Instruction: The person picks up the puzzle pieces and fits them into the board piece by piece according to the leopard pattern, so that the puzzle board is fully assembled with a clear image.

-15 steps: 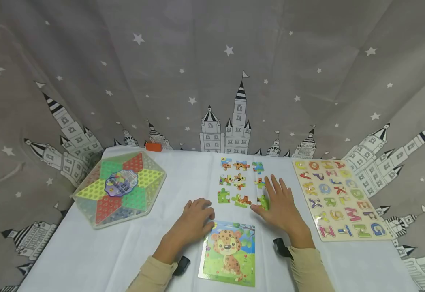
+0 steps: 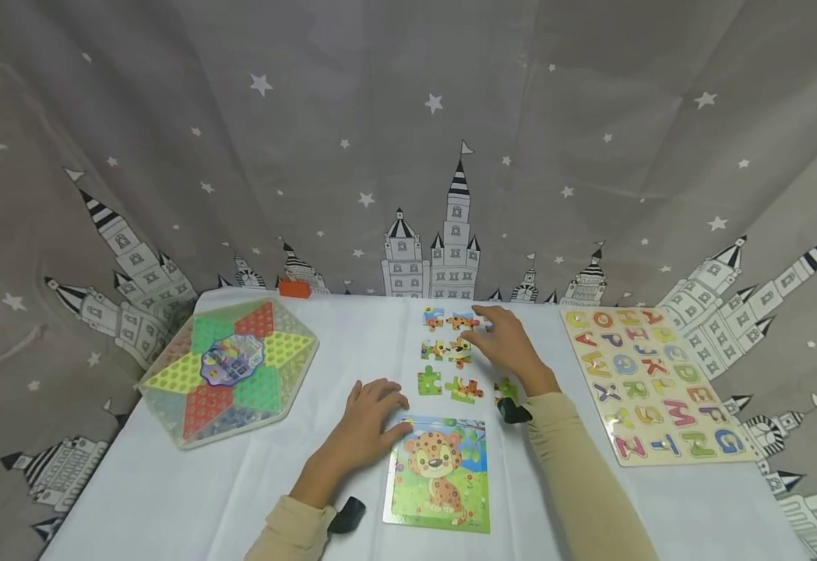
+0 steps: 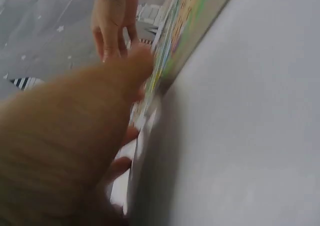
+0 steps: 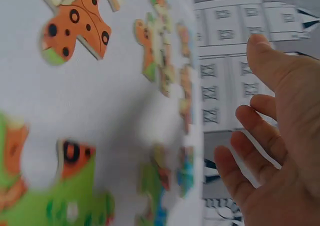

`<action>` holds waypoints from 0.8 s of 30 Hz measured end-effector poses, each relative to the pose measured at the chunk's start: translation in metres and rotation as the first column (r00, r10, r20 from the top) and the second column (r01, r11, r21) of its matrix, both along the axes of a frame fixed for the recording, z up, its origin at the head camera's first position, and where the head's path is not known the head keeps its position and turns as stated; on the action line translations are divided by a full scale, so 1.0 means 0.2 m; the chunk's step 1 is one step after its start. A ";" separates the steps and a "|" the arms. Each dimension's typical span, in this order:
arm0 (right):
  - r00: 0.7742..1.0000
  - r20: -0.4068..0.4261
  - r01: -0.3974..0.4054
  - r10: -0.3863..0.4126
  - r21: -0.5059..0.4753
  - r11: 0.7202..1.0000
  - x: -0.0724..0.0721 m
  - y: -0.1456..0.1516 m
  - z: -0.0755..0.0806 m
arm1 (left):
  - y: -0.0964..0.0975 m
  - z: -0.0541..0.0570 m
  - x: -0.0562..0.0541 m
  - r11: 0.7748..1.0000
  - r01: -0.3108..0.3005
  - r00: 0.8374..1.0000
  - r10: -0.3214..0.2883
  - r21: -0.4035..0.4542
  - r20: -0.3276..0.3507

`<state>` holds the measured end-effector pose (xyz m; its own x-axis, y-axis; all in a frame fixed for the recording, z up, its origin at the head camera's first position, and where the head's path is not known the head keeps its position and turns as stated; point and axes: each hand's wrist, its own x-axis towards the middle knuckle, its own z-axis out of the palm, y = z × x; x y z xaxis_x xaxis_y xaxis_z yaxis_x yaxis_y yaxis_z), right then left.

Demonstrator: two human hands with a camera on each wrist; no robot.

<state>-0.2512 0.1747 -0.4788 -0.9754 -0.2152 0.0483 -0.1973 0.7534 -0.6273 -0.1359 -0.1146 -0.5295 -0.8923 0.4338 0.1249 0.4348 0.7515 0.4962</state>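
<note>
The jigsaw pieces [image 2: 466, 387] with leopard parts lie in loose rows on the white cloth. Over their upper right part hovers my right hand [image 2: 509, 343]; the right wrist view shows its fingers [image 4: 262, 131] loosely bent, holding nothing. It hides some pieces of the right column. Nearer to me lies a square leopard picture board [image 2: 439, 487]. My left hand [image 2: 366, 417] rests beside its upper left corner, fingers spread and relaxed, the thumb at the board's edge. In the left wrist view that hand [image 3: 75, 126] is blurred beside the board.
A hexagonal Chinese checkers board [image 2: 289, 382] lies on the left, a wooden alphabet board [image 2: 649, 425] on the right. A small orange block [image 2: 294, 289] sits at the table's back edge. Behind hangs a grey curtain [image 2: 310, 101] with castles and stars.
My right hand has moved from the lower right pieces up and left, over the top of the right column. The left hand has stayed nearly in place, its thumb now farther out from the fingers.
</note>
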 end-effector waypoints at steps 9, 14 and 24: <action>0.998 0.056 -0.016 0.012 0.074 0.997 -0.22 -0.17 -0.07 | -0.12 0.08 0.01 0.990 0.136 0.961 -0.139 0.030 0.240; 0.999 0.028 0.016 -0.020 0.124 0.992 -0.28 -0.25 -0.08 | -0.12 0.09 0.01 0.986 0.163 0.957 -0.162 0.015 0.240; 0.996 0.059 0.051 -0.064 0.200 0.978 -0.30 -0.31 -0.10 | -0.12 0.11 0.03 0.982 0.187 0.944 -0.179 -0.002 0.277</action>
